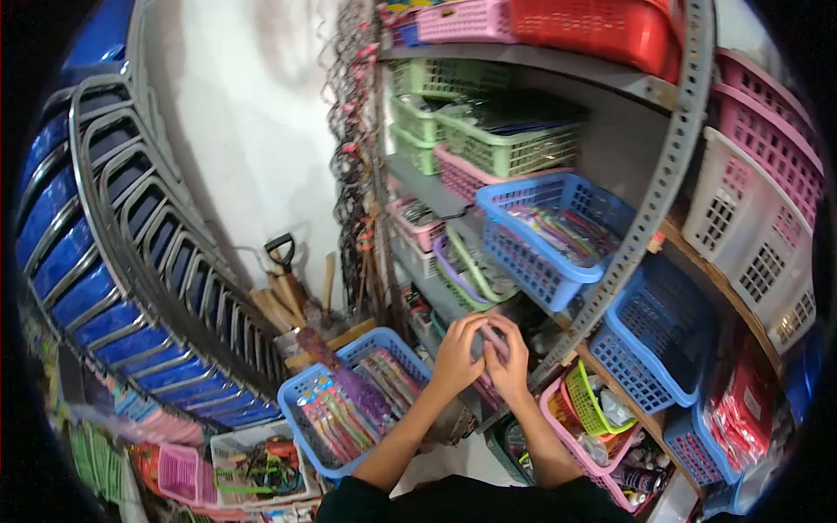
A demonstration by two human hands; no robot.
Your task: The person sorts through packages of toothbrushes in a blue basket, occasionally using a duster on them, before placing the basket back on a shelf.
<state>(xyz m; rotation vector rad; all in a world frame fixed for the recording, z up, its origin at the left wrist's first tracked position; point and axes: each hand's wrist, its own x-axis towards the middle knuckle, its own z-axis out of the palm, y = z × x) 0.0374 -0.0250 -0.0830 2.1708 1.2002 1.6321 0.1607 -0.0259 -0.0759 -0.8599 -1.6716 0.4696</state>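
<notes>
Both hands are raised close together in front of the metal shelving. My left hand (462, 349) has its fingers curled round one side of a small pinkish-grey item (497, 343). From the other side, the fingers of my right hand (508, 356) are bent over the same item; most of it is covered, so what it is cannot be made out. Below and left of the hands, a blue basket (298, 416) holds colourful packaged items. Above them on the shelf, another blue basket (532, 254) contains thin colourful packets.
Stacked blue chairs (78, 253) with metal frames line the left. Green baskets (514, 148) and a red basket (593, 33) sit on upper shelves. A perforated upright (649, 209) stands right of the hands. A pink basket (580, 458) is low at the right.
</notes>
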